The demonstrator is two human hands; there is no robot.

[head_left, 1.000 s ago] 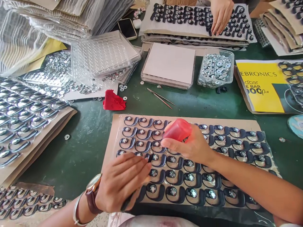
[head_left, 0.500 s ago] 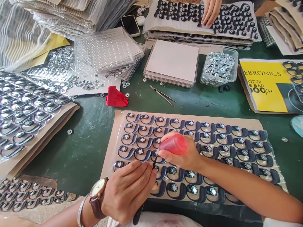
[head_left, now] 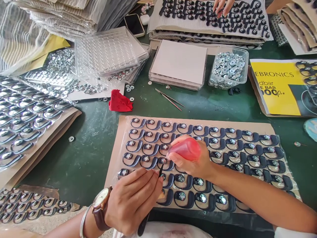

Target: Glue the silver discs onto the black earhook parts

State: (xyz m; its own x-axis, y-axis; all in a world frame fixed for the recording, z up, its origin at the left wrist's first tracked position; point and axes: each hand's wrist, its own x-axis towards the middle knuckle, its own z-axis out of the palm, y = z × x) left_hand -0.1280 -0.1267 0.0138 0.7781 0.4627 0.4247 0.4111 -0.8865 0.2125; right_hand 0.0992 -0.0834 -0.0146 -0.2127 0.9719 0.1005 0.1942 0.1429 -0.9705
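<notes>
The middle of the thin dark tool (head_left: pixel 143 226) is covered by the left hand (head_left: pixel 133 198), whose fingers pinch it, knuckles up. Its upper tip ends by the shiny disc of one hook (touching or not, I can't tell). The right hand (head_left: pixel 201 162) is curled around a red bottle (head_left: pixel 185 148), tipped toward that same spot; its nozzle is hard to make out among the fingers.

Both hands are over a brown card (head_left: pixel 118 148) of black hooks (head_left: pixel 211 202) under clear film. Nine hooks make the far row; hands and forearm hide others, so the full number can't be counted. Beyond the card lie one pair of silver tweezers (head_left: pixel 170 100), one scrap of red cloth (head_left: pixel 120 100), one tub (head_left: pixel 244 71) heaped with washers (too many to count) and one phone (head_left: pixel 134 25). A co-worker's hand (head_left: pixel 224 6) is cut off at the top, and one yellow sheet (head_left: pixel 277 102) at the right.
</notes>
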